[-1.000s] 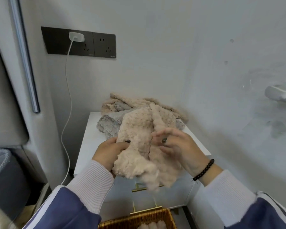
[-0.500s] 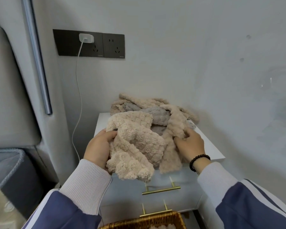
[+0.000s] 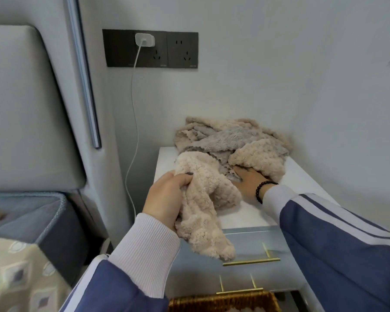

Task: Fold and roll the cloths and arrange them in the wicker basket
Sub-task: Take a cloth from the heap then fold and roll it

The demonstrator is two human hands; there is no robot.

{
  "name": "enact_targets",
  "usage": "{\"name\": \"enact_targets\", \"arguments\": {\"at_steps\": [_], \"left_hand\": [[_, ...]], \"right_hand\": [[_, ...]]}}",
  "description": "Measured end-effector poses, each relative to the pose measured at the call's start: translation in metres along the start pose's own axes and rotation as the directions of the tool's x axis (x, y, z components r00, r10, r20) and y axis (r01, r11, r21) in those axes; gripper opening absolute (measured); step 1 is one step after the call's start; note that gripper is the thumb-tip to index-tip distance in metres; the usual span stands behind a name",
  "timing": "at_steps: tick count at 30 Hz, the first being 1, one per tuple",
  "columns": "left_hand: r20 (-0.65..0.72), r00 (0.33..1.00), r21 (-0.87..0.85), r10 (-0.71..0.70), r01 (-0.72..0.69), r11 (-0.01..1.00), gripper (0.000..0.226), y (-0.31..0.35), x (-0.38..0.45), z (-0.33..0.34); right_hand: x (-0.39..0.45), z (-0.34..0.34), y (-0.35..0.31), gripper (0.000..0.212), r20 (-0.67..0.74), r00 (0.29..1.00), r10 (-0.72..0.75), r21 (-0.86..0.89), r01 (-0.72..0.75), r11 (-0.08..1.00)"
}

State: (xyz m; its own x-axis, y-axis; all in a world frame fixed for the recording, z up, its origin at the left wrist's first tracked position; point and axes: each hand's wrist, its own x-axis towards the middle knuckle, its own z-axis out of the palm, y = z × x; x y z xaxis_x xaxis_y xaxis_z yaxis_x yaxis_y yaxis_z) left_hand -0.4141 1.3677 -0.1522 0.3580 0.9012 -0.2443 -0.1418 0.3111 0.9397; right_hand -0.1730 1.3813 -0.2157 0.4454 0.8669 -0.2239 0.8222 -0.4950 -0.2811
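My left hand [image 3: 167,199] grips a fluffy beige cloth [image 3: 203,199] that droops over the front edge of the white nightstand [image 3: 306,176]. My right hand [image 3: 249,180] lies flat on the nightstand top with straight fingers, touching the pile of beige and grey cloths [image 3: 232,138] at the back; another beige cloth [image 3: 259,161] covers its fingertips. The wicker basket [image 3: 223,301] shows at the bottom edge, below the drawers, with something pale inside it.
The nightstand sits in a wall corner and its drawers have gold handles [image 3: 251,262]. A white charger cable [image 3: 133,122] hangs from a wall socket [image 3: 144,40] on the left. A padded headboard [image 3: 23,109] and the bed [image 3: 27,212] are at the left.
My right hand let go of the beige cloth and moved back to the pile on the nightstand. The left hand lowered with the cloth, which now hangs from it alone.
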Motion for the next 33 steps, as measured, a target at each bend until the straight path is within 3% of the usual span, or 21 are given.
{"name": "enact_targets", "arguments": {"at_steps": [3,7,11,14,16,18,20,22,24,26,29,31,33], "left_hand": [[0.077,0.997,0.004,0.001,-0.001,1.000,0.046,0.001,-0.001,0.003],[0.167,0.986,-0.029,0.018,-0.013,1.000,0.013,0.001,-0.002,0.007],[0.238,0.971,-0.067,0.029,-0.014,0.998,0.018,0.000,-0.006,0.010],[0.300,0.953,-0.074,0.039,-0.018,0.997,0.022,-0.001,-0.011,0.011],[0.352,0.935,-0.089,0.039,-0.008,0.996,0.025,-0.001,-0.015,0.010],[0.398,0.917,-0.095,0.035,0.003,0.995,0.027,-0.001,-0.017,0.011],[0.451,0.892,-0.077,0.028,0.008,0.997,0.030,-0.002,-0.020,0.010],[0.479,0.878,-0.061,0.017,0.014,0.998,0.032,-0.001,-0.026,0.008],[0.478,0.878,0.004,-0.033,0.036,0.999,0.024,0.000,-0.027,0.012],[0.479,0.876,0.027,-0.054,0.047,0.999,0.027,-0.003,-0.029,0.014],[0.376,0.926,0.043,-0.032,0.017,0.999,0.033,-0.017,-0.025,0.012],[0.332,0.940,0.220,-0.083,0.008,0.975,0.035,-0.020,-0.024,0.013],[0.291,0.954,0.239,-0.076,0.004,0.971,0.026,-0.020,-0.024,0.016]], "right_hand": [[0.004,-0.004,-0.005,0.069,-0.036,0.999,-0.003,0.125,0.007,0.992],[-0.016,-0.006,-0.002,0.049,-0.249,0.968,0.022,0.456,0.097,0.885],[-0.059,-0.007,0.014,0.035,-0.441,0.897,0.019,0.497,0.227,0.838],[-0.089,-0.010,0.023,0.029,-0.484,0.875,0.000,0.481,0.266,0.836],[-0.103,-0.015,0.025,0.021,-0.512,0.856,0.067,0.514,0.243,0.823],[-0.118,-0.019,0.022,0.018,-0.453,0.873,0.182,0.646,0.180,0.742],[-0.132,-0.019,0.016,0.031,-0.189,0.957,0.222,0.823,0.031,0.567],[-0.147,-0.013,0.014,0.046,0.156,0.982,0.106,0.939,-0.180,0.292],[-0.160,-0.007,0.016,0.060,0.352,0.936,-0.015,0.929,-0.348,0.125],[-0.167,-0.006,0.018,0.052,0.345,0.936,-0.074,0.938,-0.340,0.073],[-0.172,-0.010,0.023,0.036,0.163,0.987,-0.014,0.987,-0.163,-0.007],[-0.174,-0.016,0.030,0.024,0.034,0.997,0.066,0.999,-0.035,0.011],[-0.176,-0.023,0.038,0.023,-0.079,0.994,0.078,0.997,0.076,0.032]]}}
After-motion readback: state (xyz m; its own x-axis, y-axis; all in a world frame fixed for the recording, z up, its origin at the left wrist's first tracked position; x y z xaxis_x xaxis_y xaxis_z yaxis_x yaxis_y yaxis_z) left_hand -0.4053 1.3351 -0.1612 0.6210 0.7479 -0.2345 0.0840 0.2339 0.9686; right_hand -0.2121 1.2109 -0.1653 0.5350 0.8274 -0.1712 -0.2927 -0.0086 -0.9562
